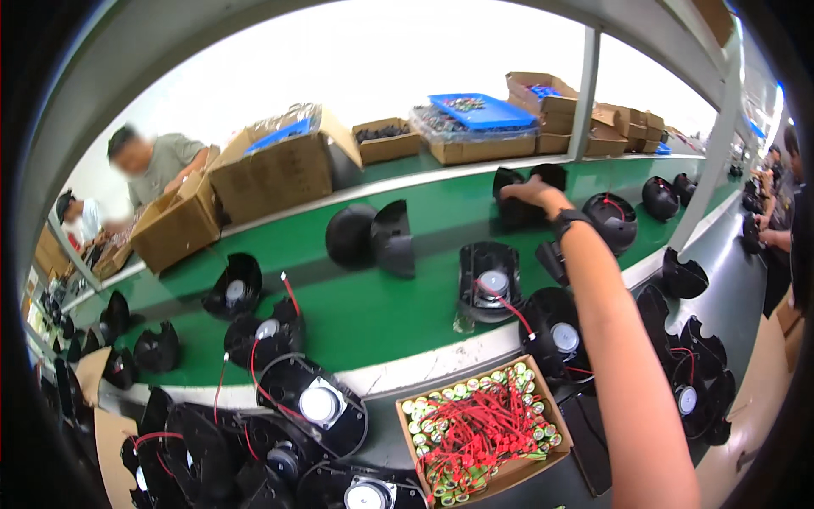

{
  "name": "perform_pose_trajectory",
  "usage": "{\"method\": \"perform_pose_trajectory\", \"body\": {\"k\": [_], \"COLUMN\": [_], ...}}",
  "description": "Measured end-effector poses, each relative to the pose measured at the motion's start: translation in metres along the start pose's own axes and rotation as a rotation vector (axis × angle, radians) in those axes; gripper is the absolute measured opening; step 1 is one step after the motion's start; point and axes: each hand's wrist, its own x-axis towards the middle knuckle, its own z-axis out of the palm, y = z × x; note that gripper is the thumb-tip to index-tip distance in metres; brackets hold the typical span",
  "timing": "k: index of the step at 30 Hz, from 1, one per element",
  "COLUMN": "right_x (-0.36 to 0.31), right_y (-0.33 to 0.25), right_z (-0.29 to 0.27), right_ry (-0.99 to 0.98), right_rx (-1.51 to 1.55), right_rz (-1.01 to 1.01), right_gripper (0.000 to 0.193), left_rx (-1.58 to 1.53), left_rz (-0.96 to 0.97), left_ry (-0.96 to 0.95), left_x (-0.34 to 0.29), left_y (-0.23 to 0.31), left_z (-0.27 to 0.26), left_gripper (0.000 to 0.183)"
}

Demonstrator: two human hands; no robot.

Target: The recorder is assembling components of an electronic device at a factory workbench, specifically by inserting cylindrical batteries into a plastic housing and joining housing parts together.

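Observation:
My right arm stretches from the lower right across to the far side of the green conveyor belt [441,327], a dark band round the wrist. There my right hand [532,192] is closed on the edge of a black rounded plastic shell [517,212]; part of its fingers is hidden. My left hand is out of view. Beside the right forearm lies a black speaker housing [615,225], and nearer is another with a round grey speaker [492,284] and red wire. An open carton of green-wrapped battery cells [543,431] with red leads stands at the near edge.
More black housings with speakers [320,405] crowd the near left, and others [687,399] lie right of my arm. Cartons [271,174] and a blue tray [483,110] line the far shelf. A metal post [583,93] rises there. People [165,161] work at far left and right.

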Motion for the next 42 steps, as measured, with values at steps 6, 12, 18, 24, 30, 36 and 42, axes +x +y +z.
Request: {"method": "perform_pose_trajectory", "body": {"k": [6,12,18,24,30,36,42], "right_x": [0.044,-0.01,-0.116,-0.221,-0.282,-0.319,-0.419], "right_y": [0.089,0.06,0.04,0.097,0.172,0.114,-0.062], "right_z": [-0.037,-0.054,-0.149,-0.244,-0.289,-0.217,-0.122], "right_ry": [0.224,0.322,0.218,0.134,0.217,-0.096,-0.719], "right_rx": [-0.094,0.03,0.029,0.099,0.178,0.438,0.519], "right_rz": [-0.186,-0.346,-0.556,-0.516,-0.302,-0.446,-0.728], "right_gripper": [0.048,0.047,0.048,0.046,0.04,0.041,0.066], "left_rx": [-0.012,0.154,0.282,0.197,0.072,0.052,0.15], "left_rz": [0.033,-0.086,-0.081,0.029,0.198,0.13,0.274], "left_ry": [-0.076,-0.12,-0.187,-0.102,-0.095,-0.153,-0.017], "left_x": [-0.005,-0.013,-0.015,-0.019,-0.034,-0.061,-0.115], "left_y": [-0.011,-0.006,-0.001,-0.023,-0.047,-0.043,-0.045], "left_z": [0.008,0.006,0.006,0.01,0.011,0.036,0.043], "left_gripper": [0.054,0.063,0.061,0.067,0.07,0.071,0.074]}}
